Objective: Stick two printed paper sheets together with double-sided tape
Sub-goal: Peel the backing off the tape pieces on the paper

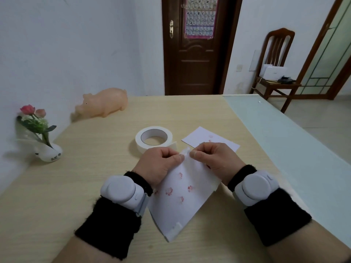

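White walls (pixel 76 44), dark wood door (pixel 193 73) w/ poster (pixel 201 16), wooden chair (pixel 275 63), pale table (pixel 95 186).

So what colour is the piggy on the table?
Pale peach-orange pig, clearest in the head view.

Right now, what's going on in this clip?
A person holds a printed sheet over the table, the left hand and right hand both pinching its top corner, seemingly working at a tape strip there. The tape roll and second sheet lie just behind.
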Tool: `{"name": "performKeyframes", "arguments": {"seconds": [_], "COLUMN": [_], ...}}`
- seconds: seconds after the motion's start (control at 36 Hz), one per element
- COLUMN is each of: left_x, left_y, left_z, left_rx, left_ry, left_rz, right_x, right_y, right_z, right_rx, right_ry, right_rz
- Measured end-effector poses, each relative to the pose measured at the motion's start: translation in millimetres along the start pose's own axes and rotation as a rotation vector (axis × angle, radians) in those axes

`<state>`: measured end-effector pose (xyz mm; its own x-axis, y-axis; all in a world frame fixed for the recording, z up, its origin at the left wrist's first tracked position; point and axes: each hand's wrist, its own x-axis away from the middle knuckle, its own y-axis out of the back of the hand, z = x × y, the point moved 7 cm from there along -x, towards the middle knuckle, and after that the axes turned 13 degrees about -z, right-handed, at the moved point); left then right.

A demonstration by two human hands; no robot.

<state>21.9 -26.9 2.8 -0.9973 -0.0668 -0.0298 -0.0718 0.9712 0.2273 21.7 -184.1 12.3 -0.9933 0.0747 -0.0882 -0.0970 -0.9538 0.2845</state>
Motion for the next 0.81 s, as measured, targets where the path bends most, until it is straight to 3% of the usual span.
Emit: {"name": "performKeyframes", "arguments": {"seconds": [0.39, 0.58, 0.81], "left_x": [2, -7, -1], "left_y": [-3, 10, 2], "left_z": [-1, 5, 7], "left_rx": [-0.071, 0.183, 0.249], "left_ry": [0.005, 0.106, 0.211], "left_rz": [0.057, -0.092, 0.005], "right_x": [2, -4, 0], "right_y": [-3, 8, 4], "right_z": [-3, -9, -2], "right_rx": [-0.070, -0.098, -0.031], "right_ry": [-0.004, -0.065, 0.020], "right_rz": [0.030, -0.042, 0.015]}}
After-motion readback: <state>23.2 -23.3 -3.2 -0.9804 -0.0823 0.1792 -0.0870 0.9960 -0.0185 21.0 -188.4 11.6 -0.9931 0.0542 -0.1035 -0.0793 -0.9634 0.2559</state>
